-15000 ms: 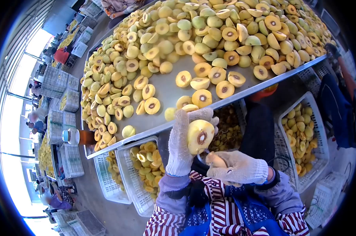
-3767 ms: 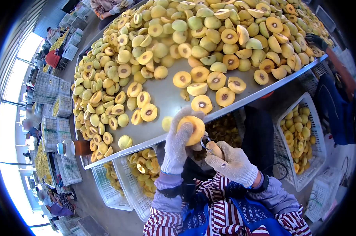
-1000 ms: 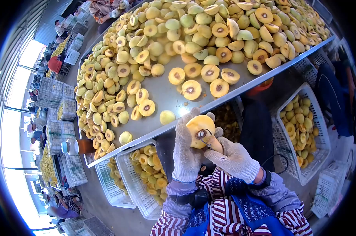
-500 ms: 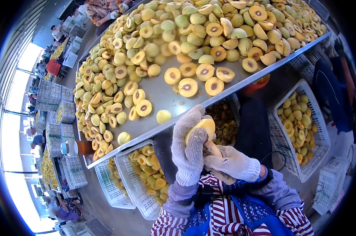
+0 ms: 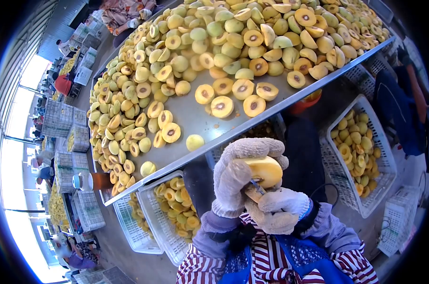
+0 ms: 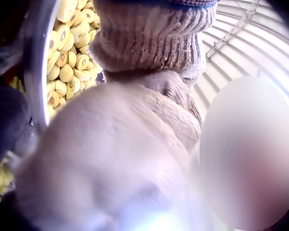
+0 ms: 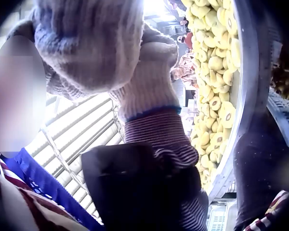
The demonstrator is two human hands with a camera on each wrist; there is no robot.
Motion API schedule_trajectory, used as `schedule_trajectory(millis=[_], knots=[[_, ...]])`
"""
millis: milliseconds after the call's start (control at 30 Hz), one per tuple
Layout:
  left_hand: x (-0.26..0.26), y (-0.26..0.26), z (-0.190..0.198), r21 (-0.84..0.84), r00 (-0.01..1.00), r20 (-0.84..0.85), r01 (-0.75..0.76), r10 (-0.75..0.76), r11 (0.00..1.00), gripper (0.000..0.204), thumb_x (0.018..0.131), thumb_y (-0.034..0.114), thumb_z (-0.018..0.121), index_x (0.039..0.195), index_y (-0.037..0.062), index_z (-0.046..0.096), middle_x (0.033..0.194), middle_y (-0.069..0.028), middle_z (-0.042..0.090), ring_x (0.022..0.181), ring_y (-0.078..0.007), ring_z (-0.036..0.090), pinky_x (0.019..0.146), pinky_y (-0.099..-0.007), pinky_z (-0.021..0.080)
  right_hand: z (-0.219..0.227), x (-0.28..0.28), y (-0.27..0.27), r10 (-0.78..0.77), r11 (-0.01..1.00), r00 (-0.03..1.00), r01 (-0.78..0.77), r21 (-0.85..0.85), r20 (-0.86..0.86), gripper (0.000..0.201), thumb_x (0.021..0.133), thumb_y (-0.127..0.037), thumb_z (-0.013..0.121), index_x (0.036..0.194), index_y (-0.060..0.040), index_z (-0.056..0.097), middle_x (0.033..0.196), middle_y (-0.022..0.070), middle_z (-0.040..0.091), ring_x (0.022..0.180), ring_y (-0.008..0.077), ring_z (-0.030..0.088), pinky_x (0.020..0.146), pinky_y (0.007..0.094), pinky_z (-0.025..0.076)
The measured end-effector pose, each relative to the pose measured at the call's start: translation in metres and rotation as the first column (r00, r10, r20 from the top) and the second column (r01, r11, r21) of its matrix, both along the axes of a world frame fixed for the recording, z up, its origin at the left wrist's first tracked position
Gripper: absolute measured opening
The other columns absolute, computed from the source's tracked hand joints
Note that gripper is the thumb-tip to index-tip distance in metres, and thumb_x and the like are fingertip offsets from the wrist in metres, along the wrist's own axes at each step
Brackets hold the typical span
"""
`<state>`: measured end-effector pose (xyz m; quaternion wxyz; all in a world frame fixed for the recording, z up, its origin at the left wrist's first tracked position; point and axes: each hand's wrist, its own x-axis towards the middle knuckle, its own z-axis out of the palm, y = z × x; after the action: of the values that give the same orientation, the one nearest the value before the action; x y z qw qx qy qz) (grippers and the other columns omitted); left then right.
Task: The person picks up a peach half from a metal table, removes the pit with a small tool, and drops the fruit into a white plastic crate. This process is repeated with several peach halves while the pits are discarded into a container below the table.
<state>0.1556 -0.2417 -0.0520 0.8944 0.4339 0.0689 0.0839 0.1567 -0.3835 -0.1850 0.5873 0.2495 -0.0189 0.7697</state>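
My left hand, in a knitted glove, grips a yellow peach half below the table's front edge. In the head view its cut face is turned out of sight. The gloved right hand holds a pitting tool with a short wooden handle. The tool's metal end meets the fruit's underside, close by the left thumb; the loop seen earlier is hidden. Both hands nearly touch. In the left wrist view a blurred glove covers the fruit; the right wrist view mostly shows the other glove.
A metal table bears a heap of peach halves, several lying cut face up near the front. White crates of halves stand at the left and right. A jar sits by the left corner. Another person works across the table.
A second ago the cut face and pit faced up with the tool's loop on them. Since then the left hand has rolled the peach half over, and both hands have shifted slightly down and right.
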Motion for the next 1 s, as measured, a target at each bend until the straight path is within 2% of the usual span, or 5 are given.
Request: schedule_trajectory(millis=[200, 333, 533, 633, 1000], knots=[[0.002, 0.005, -0.01, -0.707, 1.0, -0.001, 0.022, -0.032, 0.707, 0.061, 0.096, 0.056, 0.052, 0.121, 0.0003, 0.052, 0.119, -0.0244, 0.06, 0.094, -0.0325, 0.067, 0.061, -0.0375, 0.061, 0.103, 0.028, 0.001, -0.042, 0.807, 0.725, 0.43, -0.404, 0.688, 0.027, 0.093, -0.026, 0.062, 0.09, 0.0005, 0.06, 0.056, 0.0014, 0.052, 0.042, 0.0086, 0.047, 0.04, 0.0227, 0.038], [-0.017, 0.036, -0.026, -0.014, 0.912, -0.167, -0.382, 0.375, 0.924, 0.059, 0.098, 0.052, 0.052, 0.123, -0.0012, 0.054, 0.113, -0.0195, 0.063, 0.094, -0.0295, 0.069, 0.059, -0.0393, 0.063, 0.09, 0.039, -0.01, 0.078, 0.801, 0.717, 0.369, -0.472, 0.693, 0.023, 0.092, -0.024, 0.065, 0.092, -0.0011, 0.063, 0.069, 0.0031, 0.06, 0.057, 0.0082, 0.056, 0.052, 0.0223, 0.044], [-0.081, 0.153, -0.089, 0.916, 0.693, 0.237, 0.073, 0.68, -0.394, 0.028, 0.087, 0.019, 0.073, 0.109, 0.0037, 0.068, 0.124, -0.0157, 0.063, 0.106, -0.0245, 0.065, 0.089, -0.0318, 0.054, 0.094, 0.06, 0.008, 0.27, 0.779, 0.407, 0.441, -0.446, 0.873, 0.026, 0.096, -0.032, 0.06, 0.097, -0.0066, 0.057, 0.06, -0.0013, 0.054, 0.04, 0.007, 0.044, 0.038, 0.0216, 0.032], [-0.006, 0.124, -0.074, 0.981, 0.823, 0.001, -0.111, 0.568, 0.159, 0.029, 0.086, 0.02, 0.074, 0.111, 0.0075, 0.069, 0.126, -0.0146, 0.062, 0.113, -0.0283, 0.062, 0.094, -0.036, 0.051, 0.105, 0.059, 0.019, 0.332, 0.748, 0.295, 0.496, -0.44, 0.896, 0.027, 0.095, -0.032, 0.062, 0.102, -0.0067, 0.057, 0.058, -0.0017, 0.053, 0.038, 0.0064, 0.043, 0.037, 0.0214, 0.034], [0.13, 0.102, -0.132, 0.903, 0.795, -0.413, 0.295, 0.445, 0.313, 0.069, 0.077, 0.034, 0.08, 0.133, 0.0106, 0.047, 0.125, -0.0154, 0.061, 0.11, -0.0313, 0.064, 0.092, -0.0429, 0.052, 0.094, 0.061, 0.015, 0.47, 0.549, 0.168, 0.712, -0.436, 0.866, 0.037, 0.091, -0.039, 0.068, 0.11, -0.0085, 0.062, 0.068, -0.0023, 0.058, 0.057, 0.0051, 0.054, 0.053, 0.0226, 0.043]])
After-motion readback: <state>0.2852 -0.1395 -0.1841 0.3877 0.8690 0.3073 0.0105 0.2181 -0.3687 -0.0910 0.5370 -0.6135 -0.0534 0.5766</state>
